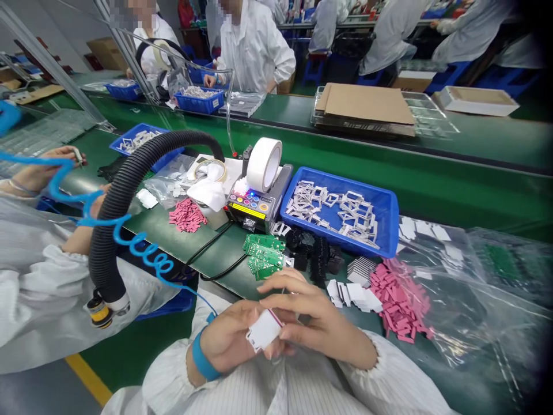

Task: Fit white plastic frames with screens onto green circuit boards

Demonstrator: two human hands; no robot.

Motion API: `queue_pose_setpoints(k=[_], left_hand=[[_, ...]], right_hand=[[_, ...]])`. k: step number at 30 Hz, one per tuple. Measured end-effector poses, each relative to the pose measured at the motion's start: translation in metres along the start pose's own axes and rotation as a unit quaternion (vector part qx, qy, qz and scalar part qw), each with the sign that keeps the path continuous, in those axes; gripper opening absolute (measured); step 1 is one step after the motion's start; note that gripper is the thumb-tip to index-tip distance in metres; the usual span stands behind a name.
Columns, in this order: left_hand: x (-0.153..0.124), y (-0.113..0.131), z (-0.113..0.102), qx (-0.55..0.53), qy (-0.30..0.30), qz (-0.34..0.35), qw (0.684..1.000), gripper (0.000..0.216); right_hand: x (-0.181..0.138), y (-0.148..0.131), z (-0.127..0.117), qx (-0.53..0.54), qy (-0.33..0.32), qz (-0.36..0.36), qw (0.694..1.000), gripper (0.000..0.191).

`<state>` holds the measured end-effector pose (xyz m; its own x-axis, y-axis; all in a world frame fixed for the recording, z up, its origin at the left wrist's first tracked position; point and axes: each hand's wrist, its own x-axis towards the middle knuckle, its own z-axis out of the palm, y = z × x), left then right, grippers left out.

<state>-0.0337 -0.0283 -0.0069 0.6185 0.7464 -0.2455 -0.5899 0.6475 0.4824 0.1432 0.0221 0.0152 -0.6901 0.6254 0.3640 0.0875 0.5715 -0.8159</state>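
Note:
A small white flat piece (263, 331) with a notched lower edge and a pink strip along its upper right side lies between my hands, close to my body. My left hand (227, 340), with a blue strap at the wrist, cradles it, thumb on its upper edge. From the right, my right hand (322, 317) grips the piece's edge by the pink strip; its thumb shows at the corner, and its other fingers reach over the top. Beyond my fingers lie several green circuit boards (265, 253) and black plastic parts (317, 256).
A blue tray (393, 225) of white frames stands ahead, beside a control box (248, 213) carrying a tape roll (274, 164). Pink strips (400, 305) and white pieces (354, 295) lie right. A black hose (108, 230) and blue coiled cord (147, 245) cross the left, near a co-worker's hand (56, 164).

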Motion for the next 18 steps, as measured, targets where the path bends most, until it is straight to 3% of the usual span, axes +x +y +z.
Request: queue_pose_setpoints(k=[3, 5, 9, 11, 13, 14, 15, 16, 18], left_hand=[[-0.009, 0.014, 0.004, 0.146, 0.036, 0.053, 0.987, 0.046], [-0.017, 0.023, 0.006, 0.33, 0.09, 0.148, 0.928, 0.043], [-0.031, 0.027, 0.004, 0.646, 0.103, 0.284, 0.701, 0.054], [-0.034, 0.022, 0.0, 0.732, 0.116, 0.341, 0.578, 0.054], [-0.036, 0.017, -0.006, 0.771, 0.148, 0.374, 0.494, 0.054], [-0.037, 0.016, -0.009, 0.771, 0.163, 0.378, 0.485, 0.053], [-0.038, 0.015, -0.013, 0.758, 0.18, 0.373, 0.504, 0.05], [-0.04, 0.015, -0.019, 0.728, 0.202, 0.359, 0.548, 0.045], [-0.046, 0.015, -0.035, 0.598, 0.268, 0.299, 0.694, 0.034]], right_hand=[[0.005, -0.003, 0.0, -0.005, 0.02, 0.012, 1.0, 0.042], [0.007, -0.004, 0.002, -0.034, 0.033, 0.03, 0.998, 0.043], [0.012, -0.009, 0.009, -0.099, 0.035, 0.052, 0.993, 0.043], [0.018, -0.013, 0.013, -0.117, 0.026, 0.073, 0.99, 0.039], [0.025, -0.016, 0.019, -0.122, 0.015, 0.1, 0.987, 0.029], [0.029, -0.017, 0.023, -0.109, 0.01, 0.116, 0.987, 0.025], [0.034, -0.017, 0.026, -0.073, 0.006, 0.135, 0.988, 0.022], [0.039, -0.016, 0.03, 0.003, 0.011, 0.168, 0.986, 0.022], [0.049, -0.009, 0.036, 0.218, 0.056, 0.264, 0.938, 0.028]])
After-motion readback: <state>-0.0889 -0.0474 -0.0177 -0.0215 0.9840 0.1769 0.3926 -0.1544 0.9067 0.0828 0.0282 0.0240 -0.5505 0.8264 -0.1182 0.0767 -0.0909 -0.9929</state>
